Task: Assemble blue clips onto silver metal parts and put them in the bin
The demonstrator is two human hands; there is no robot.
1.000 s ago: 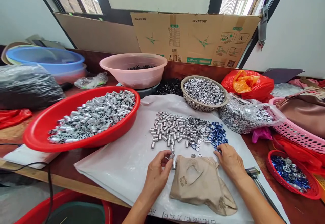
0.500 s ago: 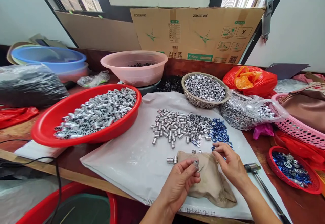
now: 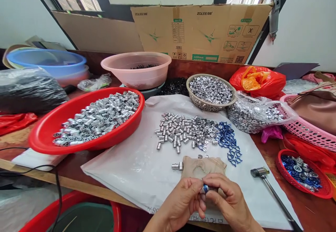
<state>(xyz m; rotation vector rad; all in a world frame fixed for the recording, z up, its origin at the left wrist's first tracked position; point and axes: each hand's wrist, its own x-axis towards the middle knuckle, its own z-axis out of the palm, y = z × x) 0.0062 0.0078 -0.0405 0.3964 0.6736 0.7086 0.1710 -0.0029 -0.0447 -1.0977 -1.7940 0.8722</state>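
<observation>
My left hand (image 3: 181, 204) and my right hand (image 3: 225, 198) meet low in view, both pinching a small silver metal cylinder with blue on it (image 3: 206, 189). Its shape is mostly hidden by my fingers. Behind my hands lies a folded beige cloth pad (image 3: 201, 167), and two silver cylinders (image 3: 177, 166) rest on the sheet to its left. Farther up, a spread of silver cylinders and discs (image 3: 183, 132) runs into a patch of blue rings (image 3: 229, 142) on a white plastic sheet (image 3: 118, 169).
A red basin of silver cylinders (image 3: 126, 127) stands left of the sheet, and a woven basket of parts (image 3: 194, 99) stands behind it. A small hammer (image 3: 259, 172) lies right, beside a red basket of blue parts (image 3: 282, 169). A pink basin (image 3: 136, 81) and a bulging plastic bag (image 3: 244, 120) also stand nearby.
My right hand has moved from the cloth's edge to join my left over the pad. Blue now shows on the held part, and more blue rings lie spread toward the lower right.
</observation>
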